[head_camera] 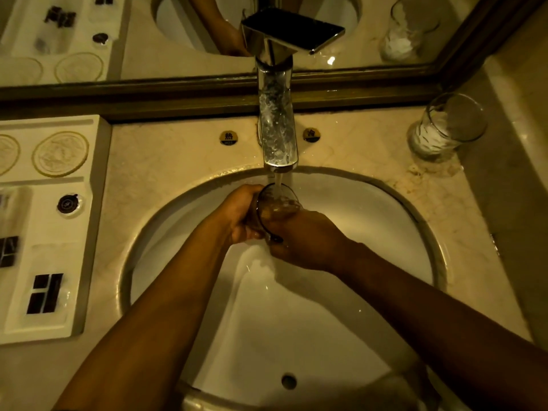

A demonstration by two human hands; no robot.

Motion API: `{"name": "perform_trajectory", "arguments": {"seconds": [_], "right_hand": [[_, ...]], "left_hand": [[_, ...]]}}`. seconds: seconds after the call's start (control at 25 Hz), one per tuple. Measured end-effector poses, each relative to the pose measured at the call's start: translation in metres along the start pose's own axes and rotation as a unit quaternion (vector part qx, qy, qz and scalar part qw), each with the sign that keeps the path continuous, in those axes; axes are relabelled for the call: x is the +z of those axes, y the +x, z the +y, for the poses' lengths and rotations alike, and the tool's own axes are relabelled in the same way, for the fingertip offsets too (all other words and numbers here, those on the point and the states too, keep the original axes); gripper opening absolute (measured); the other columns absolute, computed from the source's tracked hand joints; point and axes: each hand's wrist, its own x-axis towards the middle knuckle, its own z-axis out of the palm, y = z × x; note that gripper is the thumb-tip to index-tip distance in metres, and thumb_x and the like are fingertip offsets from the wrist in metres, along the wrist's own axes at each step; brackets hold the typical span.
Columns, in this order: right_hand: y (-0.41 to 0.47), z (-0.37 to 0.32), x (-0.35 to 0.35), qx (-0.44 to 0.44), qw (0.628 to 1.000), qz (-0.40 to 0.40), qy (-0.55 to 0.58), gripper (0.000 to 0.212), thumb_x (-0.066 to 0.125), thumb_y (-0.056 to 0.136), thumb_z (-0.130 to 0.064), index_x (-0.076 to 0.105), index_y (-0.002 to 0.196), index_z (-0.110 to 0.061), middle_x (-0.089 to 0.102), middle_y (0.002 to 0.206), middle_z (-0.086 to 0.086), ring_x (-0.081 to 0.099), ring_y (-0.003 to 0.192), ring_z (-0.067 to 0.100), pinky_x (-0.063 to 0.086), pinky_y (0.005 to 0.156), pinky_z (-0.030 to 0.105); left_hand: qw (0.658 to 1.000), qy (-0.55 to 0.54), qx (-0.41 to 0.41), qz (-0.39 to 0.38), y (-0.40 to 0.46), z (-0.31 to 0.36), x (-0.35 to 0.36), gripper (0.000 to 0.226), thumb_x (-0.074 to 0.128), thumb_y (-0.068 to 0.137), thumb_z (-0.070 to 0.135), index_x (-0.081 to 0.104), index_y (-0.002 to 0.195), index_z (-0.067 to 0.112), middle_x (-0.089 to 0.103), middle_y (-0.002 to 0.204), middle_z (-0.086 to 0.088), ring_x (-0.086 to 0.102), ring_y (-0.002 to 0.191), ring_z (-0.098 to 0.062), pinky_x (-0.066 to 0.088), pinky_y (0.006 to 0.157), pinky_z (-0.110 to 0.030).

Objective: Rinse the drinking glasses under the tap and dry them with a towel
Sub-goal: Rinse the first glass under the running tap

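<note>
Dim, yellow light over a bathroom vanity. Both hands meet above the white sink, directly under the chrome tap.

A drinking glass is held between the two hands, mouth up and tipped slightly toward the spout. Water stream falls from the spout straight into its open mouth; water is pooled inside, surface churned.

Left hand: wrapped around the left side of the glass, fingers curled in a grasp against the wall, thumb side up near the rim. The glass wall sits against the inner fingers and palm.

Right hand: closed on the lower right side and base of the glass, knuckles facing the camera. Fingertips are hidden behind the glass and the other hand, so exact finger placement cannot be told. The rim stands above this hand and clear of it.

Water runs off below the hands into the basin. Drain hole is near the front of the bowl.

On the marble counter, well to the right of the tap, a second glass stands with something white inside. On the left, a white amenity tray holds round coasters and small dark packets. Mirror runs behind the tap.
</note>
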Motion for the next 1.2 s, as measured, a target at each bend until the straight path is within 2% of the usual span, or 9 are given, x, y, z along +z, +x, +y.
{"name": "perform_trajectory", "arguments": {"seconds": [0.12, 0.24, 0.32, 0.48, 0.6, 0.72, 0.88, 1.04, 1.2], "right_hand": [[0.005, 0.010, -0.005, -0.060, 0.998, 0.031, -0.002, 0.041, 0.054, 0.096, -0.041, 0.054, 0.134, -0.027, 0.065, 0.125, 0.001, 0.064, 0.106, 0.023, 0.054, 0.084, 0.036], [0.010, 0.009, -0.001, 0.017, 0.985, 0.076, 0.156, 0.029, 0.053, 0.098, -0.041, 0.066, 0.116, -0.022, 0.073, 0.103, 0.002, 0.070, 0.089, 0.019, 0.056, 0.077, 0.036], [0.017, 0.004, 0.003, 0.131, 0.919, 0.143, 0.342, 0.030, 0.054, 0.098, -0.041, 0.071, 0.096, -0.015, 0.074, 0.084, 0.004, 0.071, 0.076, 0.019, 0.058, 0.072, 0.035], [0.029, -0.004, 0.016, 0.270, 0.792, 0.218, 0.502, 0.026, 0.061, 0.095, -0.034, 0.072, 0.081, -0.016, 0.074, 0.075, 0.005, 0.073, 0.070, 0.020, 0.062, 0.072, 0.037], [0.036, -0.003, 0.018, 0.332, 0.771, 0.226, 0.494, 0.035, 0.061, 0.093, -0.037, 0.070, 0.069, -0.014, 0.072, 0.071, 0.006, 0.070, 0.069, 0.023, 0.059, 0.071, 0.040], [0.041, -0.003, 0.019, 0.335, 0.781, 0.217, 0.480, 0.038, 0.057, 0.094, -0.040, 0.071, 0.079, -0.008, 0.073, 0.079, 0.014, 0.070, 0.078, 0.032, 0.058, 0.077, 0.050], [0.045, -0.014, 0.022, 0.353, 0.696, 0.258, 0.569, 0.033, 0.059, 0.091, -0.043, 0.068, 0.105, -0.014, 0.074, 0.096, 0.005, 0.071, 0.090, 0.023, 0.058, 0.085, 0.046], [0.036, -0.027, 0.021, 0.358, 0.580, 0.214, 0.700, 0.032, 0.052, 0.097, -0.037, 0.055, 0.126, -0.021, 0.070, 0.107, 0.005, 0.070, 0.091, 0.020, 0.058, 0.074, 0.034], [0.034, -0.026, 0.022, 0.362, 0.557, 0.152, 0.732, 0.048, 0.061, 0.090, -0.043, 0.052, 0.133, -0.025, 0.069, 0.118, 0.010, 0.069, 0.101, 0.030, 0.060, 0.074, 0.044]], "left_hand": [[0.999, -0.022, -0.016, -0.035, 0.002, -0.008, 0.000, 0.055, 0.055, 0.082, 0.066, 0.071, 0.070, 0.015, 0.059, 0.060, -0.006, 0.052, 0.047, -0.021, 0.038, 0.059, -0.026], [0.993, -0.069, 0.034, -0.084, 0.003, -0.019, 0.000, 0.058, 0.053, 0.083, 0.072, 0.068, 0.073, 0.017, 0.049, 0.054, 0.000, 0.038, 0.038, -0.015, 0.030, 0.043, -0.017], [0.988, -0.092, 0.088, -0.088, 0.002, -0.026, 0.004, 0.056, 0.045, 0.094, 0.067, 0.072, 0.076, 0.021, 0.053, 0.056, -0.001, 0.042, 0.040, -0.015, 0.032, 0.041, -0.020], [0.971, -0.125, 0.203, -0.021, -0.003, -0.038, 0.014, 0.035, 0.048, 0.103, 0.041, 0.074, 0.110, 0.018, 0.072, 0.088, -0.008, 0.068, 0.079, -0.022, 0.052, 0.083, -0.042], [0.964, -0.168, 0.201, -0.036, -0.011, -0.039, 0.011, 0.019, 0.060, 0.093, 0.023, 0.070, 0.106, 0.015, 0.075, 0.100, -0.011, 0.071, 0.093, -0.026, 0.054, 0.087, -0.043], [0.957, -0.244, 0.129, -0.089, -0.019, -0.028, 0.005, 0.017, 0.067, 0.080, 0.016, 0.068, 0.096, 0.013, 0.071, 0.095, -0.012, 0.070, 0.084, -0.026, 0.055, 0.082, -0.041], [0.963, -0.234, 0.123, 0.058, -0.014, -0.018, 0.018, 0.022, 0.070, 0.089, 0.025, 0.071, 0.104, 0.009, 0.075, 0.081, -0.006, 0.073, 0.068, -0.019, 0.058, 0.064, -0.032], [0.942, -0.196, 0.180, 0.203, -0.010, -0.016, 0.031, 0.019, 0.070, 0.093, 0.030, 0.076, 0.082, 0.016, 0.078, 0.076, -0.005, 0.075, 0.077, -0.025, 0.061, 0.075, -0.034], [0.920, -0.170, 0.232, 0.265, -0.003, -0.024, 0.033, 0.038, 0.058, 0.101, 0.034, 0.070, 0.071, 0.014, 0.073, 0.075, -0.009, 0.071, 0.076, -0.027, 0.057, 0.079, -0.040]]}}
